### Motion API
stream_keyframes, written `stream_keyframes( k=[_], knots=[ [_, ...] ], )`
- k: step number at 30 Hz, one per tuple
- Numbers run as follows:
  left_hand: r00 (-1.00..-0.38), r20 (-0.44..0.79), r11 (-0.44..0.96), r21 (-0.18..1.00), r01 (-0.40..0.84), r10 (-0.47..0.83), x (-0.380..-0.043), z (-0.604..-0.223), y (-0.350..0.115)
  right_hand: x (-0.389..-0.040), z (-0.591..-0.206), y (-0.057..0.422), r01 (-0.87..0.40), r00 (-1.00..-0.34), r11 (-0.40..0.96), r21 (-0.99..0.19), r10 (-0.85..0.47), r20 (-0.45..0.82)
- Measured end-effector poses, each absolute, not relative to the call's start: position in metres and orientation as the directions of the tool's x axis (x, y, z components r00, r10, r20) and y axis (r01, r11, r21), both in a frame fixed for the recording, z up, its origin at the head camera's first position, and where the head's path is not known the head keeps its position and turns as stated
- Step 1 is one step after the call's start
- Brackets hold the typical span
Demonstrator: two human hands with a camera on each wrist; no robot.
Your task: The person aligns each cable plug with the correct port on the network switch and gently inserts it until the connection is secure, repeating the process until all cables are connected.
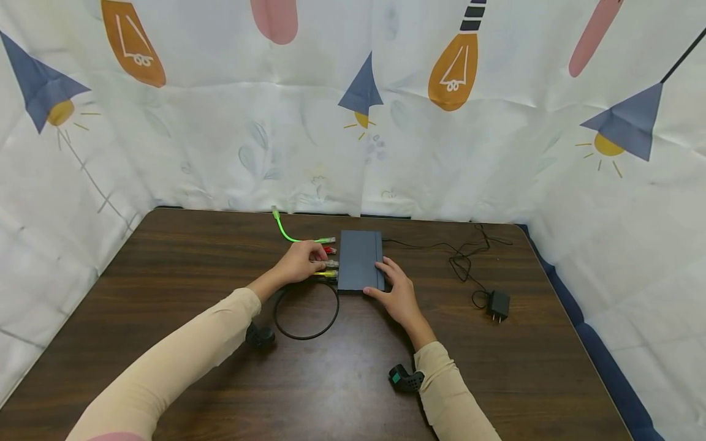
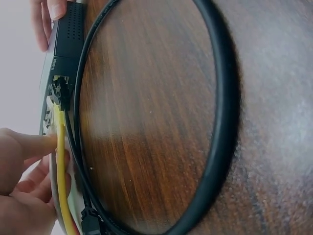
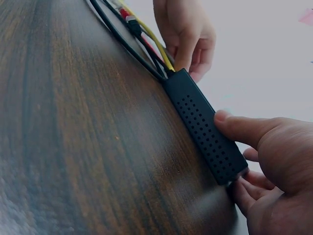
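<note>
The dark box [image 1: 358, 260] lies flat on the worktop [image 1: 331, 386], the right hand [image 1: 399, 297] gripping its right near corner between thumb and fingers. At the opposite side, the left hand [image 1: 296, 262] pinches the grey cable [image 2: 54, 188] close to its plug, just beside the yellow cable [image 2: 61, 171] (a black cable [image 2: 226, 98] lies looped nearby); the power adapter [image 1: 499, 304] rests well apart, to the right.

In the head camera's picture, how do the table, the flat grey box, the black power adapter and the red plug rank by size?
Largest to smallest, as they look there:
Table
Flat grey box
Black power adapter
Red plug, partly hidden by fingers
</note>
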State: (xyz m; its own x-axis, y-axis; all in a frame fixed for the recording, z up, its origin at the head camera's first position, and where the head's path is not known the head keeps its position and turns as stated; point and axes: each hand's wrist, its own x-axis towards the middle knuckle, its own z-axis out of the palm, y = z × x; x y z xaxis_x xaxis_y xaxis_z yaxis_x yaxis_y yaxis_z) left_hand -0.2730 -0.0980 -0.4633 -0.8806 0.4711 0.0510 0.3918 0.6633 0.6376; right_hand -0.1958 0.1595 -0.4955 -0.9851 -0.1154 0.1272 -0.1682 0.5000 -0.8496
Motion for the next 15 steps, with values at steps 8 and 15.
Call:
stream_keyframes(
  k=[8, 15],
  knots=[
    [-0.89, 0.014, 0.658, 0.668, 0.348, 0.456, -0.2725, -0.4622, -0.0984, -0.1963, -0.4962, 0.1597, -0.171, -0.985, 0.509, -0.843, -0.113, 0.132],
    [-0.891, -0.068, 0.684, 0.668, 0.294, 0.45, -0.2721, -0.4602, -0.0943, -0.1966, -0.4968, 0.1597, -0.171, -0.985, 0.509, -0.843, -0.112, 0.132]
  ],
)
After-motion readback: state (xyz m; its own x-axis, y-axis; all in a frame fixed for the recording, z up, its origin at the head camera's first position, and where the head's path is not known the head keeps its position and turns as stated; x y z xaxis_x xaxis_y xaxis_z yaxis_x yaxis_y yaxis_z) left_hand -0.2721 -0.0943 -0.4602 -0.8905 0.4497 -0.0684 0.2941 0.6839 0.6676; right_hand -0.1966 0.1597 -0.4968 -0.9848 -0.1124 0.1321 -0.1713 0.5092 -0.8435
